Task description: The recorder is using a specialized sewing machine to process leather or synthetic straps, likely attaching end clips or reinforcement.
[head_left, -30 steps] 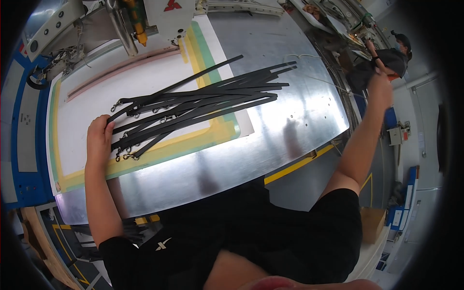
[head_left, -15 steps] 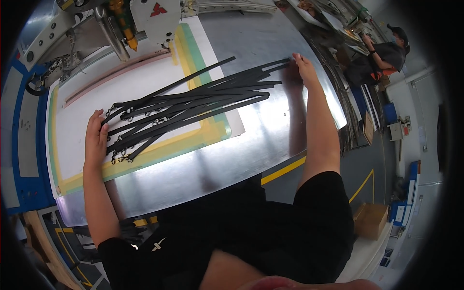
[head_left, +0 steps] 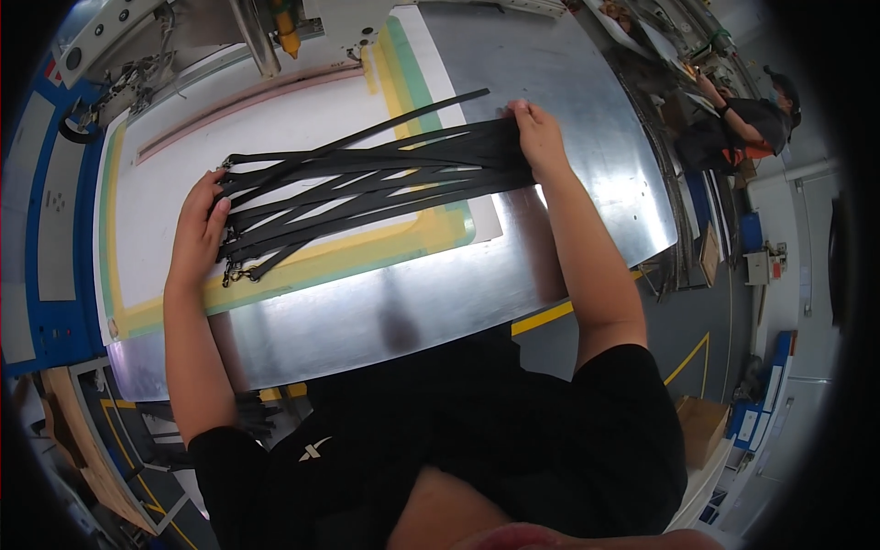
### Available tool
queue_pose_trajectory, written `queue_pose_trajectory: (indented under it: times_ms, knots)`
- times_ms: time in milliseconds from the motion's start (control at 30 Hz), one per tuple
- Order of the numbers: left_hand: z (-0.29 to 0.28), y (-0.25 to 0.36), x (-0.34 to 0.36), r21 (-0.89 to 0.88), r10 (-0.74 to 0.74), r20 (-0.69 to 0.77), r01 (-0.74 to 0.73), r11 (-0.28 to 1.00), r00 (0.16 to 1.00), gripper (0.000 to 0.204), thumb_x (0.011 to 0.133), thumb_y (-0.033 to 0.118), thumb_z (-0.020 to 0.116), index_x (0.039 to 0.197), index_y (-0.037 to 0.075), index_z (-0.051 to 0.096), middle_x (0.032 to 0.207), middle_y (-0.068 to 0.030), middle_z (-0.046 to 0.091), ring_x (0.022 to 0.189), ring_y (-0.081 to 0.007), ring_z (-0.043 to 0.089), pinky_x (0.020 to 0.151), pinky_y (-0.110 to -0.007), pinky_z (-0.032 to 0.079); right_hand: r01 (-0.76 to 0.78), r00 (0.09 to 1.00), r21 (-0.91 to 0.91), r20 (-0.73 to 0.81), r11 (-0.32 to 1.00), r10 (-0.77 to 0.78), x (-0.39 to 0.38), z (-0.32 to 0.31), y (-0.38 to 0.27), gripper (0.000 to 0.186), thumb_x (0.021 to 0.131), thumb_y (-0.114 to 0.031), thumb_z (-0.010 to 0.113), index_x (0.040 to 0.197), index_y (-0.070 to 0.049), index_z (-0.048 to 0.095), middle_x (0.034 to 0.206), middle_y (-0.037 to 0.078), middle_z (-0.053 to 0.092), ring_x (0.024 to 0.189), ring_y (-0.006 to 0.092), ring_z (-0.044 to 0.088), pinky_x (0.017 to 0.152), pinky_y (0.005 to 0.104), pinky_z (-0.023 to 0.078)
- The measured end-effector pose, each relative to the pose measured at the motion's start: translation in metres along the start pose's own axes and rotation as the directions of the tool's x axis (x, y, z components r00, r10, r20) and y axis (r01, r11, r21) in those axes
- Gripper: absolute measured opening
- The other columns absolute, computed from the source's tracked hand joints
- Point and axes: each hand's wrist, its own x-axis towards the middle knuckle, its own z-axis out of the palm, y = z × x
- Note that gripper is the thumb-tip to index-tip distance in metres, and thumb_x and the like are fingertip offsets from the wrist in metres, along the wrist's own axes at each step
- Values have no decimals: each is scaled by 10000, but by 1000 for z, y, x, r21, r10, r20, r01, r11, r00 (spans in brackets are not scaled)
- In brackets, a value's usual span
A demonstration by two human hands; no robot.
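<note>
A loose bundle of flat black lanyards (head_left: 367, 174) lies crosswise in front of me, several straps crossing each other. Small metal hooks (head_left: 240, 274) sit at their left ends. My left hand (head_left: 200, 225) is curled around those hooked ends, its thumb on the near side. At the other end my right hand (head_left: 543, 145) closes on the gathered strap ends, with its fingers partly hidden. One strap angles out of the bundle, and its free tip (head_left: 486, 92) points up and away, just left of my right hand.
Beneath the bundle is a white sheet (head_left: 174, 202) edged with yellow and green tape, on a shiny metal table (head_left: 440, 302). A machine with a yellow-tipped nozzle (head_left: 289, 41) stands at the far side. Another person (head_left: 747, 124) works at the far right.
My right hand has moved left and inward, and the right strap ends are now bunched together in it. My left hand has shifted slightly right against the hooked ends.
</note>
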Motion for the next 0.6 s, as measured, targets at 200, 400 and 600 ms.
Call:
queue_pose_trajectory:
  times_ms: [200, 400, 600]
  knots:
    - [-15, -33, -8, 87, 64, -24, -62, 994, 998, 203, 1049, 162, 603, 1148, -13, 629, 1364, -180, 670, 1343, -387, 564, 1150, -446, 406, -266, 959, 389, 196, 882, 202, -42, 14, -71, 448, 1121, -376, 511, 1296, -6, 693, 1208, 105, 728, 1108, 177, 640, 993, 335, 487]
    - [-27, -20, -11, -71, -73, -21, 72, 995, 997, 222, 1056, 182, 602, 1098, -35, 610, 1321, -191, 678, 1225, -357, 610, 1090, -396, 435, 30, 999, -74, -37, 997, -33, -47, -52, -3, 476, 1119, -367, 514, 1323, 34, 670, 1275, 129, 717, 1134, 190, 627, 1002, 347, 483]
    - [-23, -24, -12, -108, -97, -45, 92, 990, 994, 222, 1047, 171, 621, 1097, -44, 605, 1335, -186, 669, 1225, -317, 617, 1080, -374, 440, -73, 997, 278, 49, 958, 62, -133, 10, -34, 505, 1142, -349, 482, 1446, 43, 572, 1350, 124, 661, 1236, 177, 599, 1090, 317, 447]
